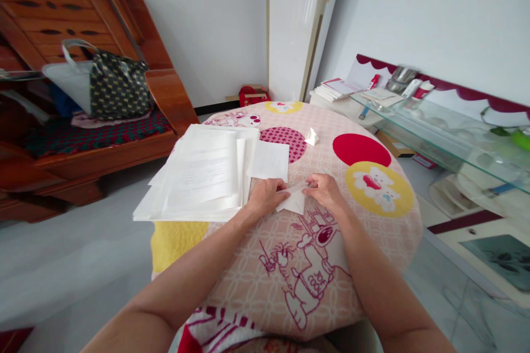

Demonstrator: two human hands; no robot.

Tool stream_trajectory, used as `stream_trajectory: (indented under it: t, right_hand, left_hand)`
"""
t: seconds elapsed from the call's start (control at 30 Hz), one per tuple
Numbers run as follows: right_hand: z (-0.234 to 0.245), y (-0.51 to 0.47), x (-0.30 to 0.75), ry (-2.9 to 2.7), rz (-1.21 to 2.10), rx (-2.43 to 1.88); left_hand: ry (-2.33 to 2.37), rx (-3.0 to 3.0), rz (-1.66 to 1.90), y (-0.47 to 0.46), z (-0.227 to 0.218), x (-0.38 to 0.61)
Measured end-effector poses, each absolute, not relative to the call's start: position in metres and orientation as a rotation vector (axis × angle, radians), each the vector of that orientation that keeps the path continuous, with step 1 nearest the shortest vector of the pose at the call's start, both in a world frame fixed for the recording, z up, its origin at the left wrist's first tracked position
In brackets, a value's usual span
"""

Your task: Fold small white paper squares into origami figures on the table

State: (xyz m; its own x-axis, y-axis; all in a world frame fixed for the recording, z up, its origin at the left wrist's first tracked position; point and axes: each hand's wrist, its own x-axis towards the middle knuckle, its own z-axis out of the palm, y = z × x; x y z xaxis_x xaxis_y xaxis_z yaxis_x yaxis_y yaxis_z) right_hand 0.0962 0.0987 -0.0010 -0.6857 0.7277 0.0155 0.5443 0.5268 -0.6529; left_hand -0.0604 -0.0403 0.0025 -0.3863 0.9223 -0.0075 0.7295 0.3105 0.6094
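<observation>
A small folded piece of white paper (293, 202) lies on the patterned tablecloth, held between my two hands. My left hand (268, 196) pinches its left side, thumb toward the middle. At the paper's upper right, my right hand (324, 188) grips the edge between thumb and fingers. Just beyond my left hand lies a flat white sheet (270, 160). A stack of larger papers (202, 174), the top one printed with faint text, spreads to the left. Farther back stands a small folded paper shape (312, 137).
The round table is covered with a pink cloth (265, 281) bearing cartoon figures. A wooden bench (95, 149) with a dark patterned bag (120, 85) is at left. On the right stands a glass-topped cabinet (447, 138) with papers and containers. A tall white air conditioner (293, 33) is behind.
</observation>
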Motion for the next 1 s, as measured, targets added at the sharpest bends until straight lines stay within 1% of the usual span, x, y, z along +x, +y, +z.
stream_trajectory:
  t: [0.1, 0.23, 0.33, 0.43, 0.53, 0.67, 0.77, 0.87, 1.0]
  right_hand:
    - [-0.002, 0.1, 0.099, -2.414, 0.983, -1.022]
    - [-0.002, 0.103, 0.102, -2.318, 1.035, -0.931]
    - [-0.002, 0.105, 0.105, -2.286, 1.192, -0.832]
    - [-0.002, 0.105, 0.107, -2.309, 1.437, -0.753]
    - [0.002, 0.1, 0.108, -2.278, 1.511, -0.756]
    - [0.01, 0.094, 0.107, -2.269, 1.415, -0.754]
    - [0.014, 0.092, 0.106, -2.301, 1.303, -0.724]
    - [0.014, 0.089, 0.105, -2.269, 1.111, -0.627]
    - [0.015, 0.084, 0.104, -2.266, 0.822, -0.451]
  left_hand:
    - [2.157, 1.462, 0.942, -0.042, 0.001, -0.061]
    - [2.049, 1.513, 1.108, -0.044, -0.001, -0.061]
    - [1.971, 1.535, 1.211, -0.045, -0.001, -0.061]
    - [1.912, 1.563, 1.239, -0.046, 0.0, -0.063]
    - [1.886, 1.618, 1.176, -0.048, 0.002, -0.066]
    - [1.915, 1.661, 1.116, -0.051, 0.003, -0.069]
    - [2.008, 1.758, 1.156, -0.053, 0.005, -0.07]
    - [2.075, 2.005, 1.209, -0.054, 0.005, -0.07]
    - [2.084, 2.348, 1.13, -0.055, 0.002, -0.07]
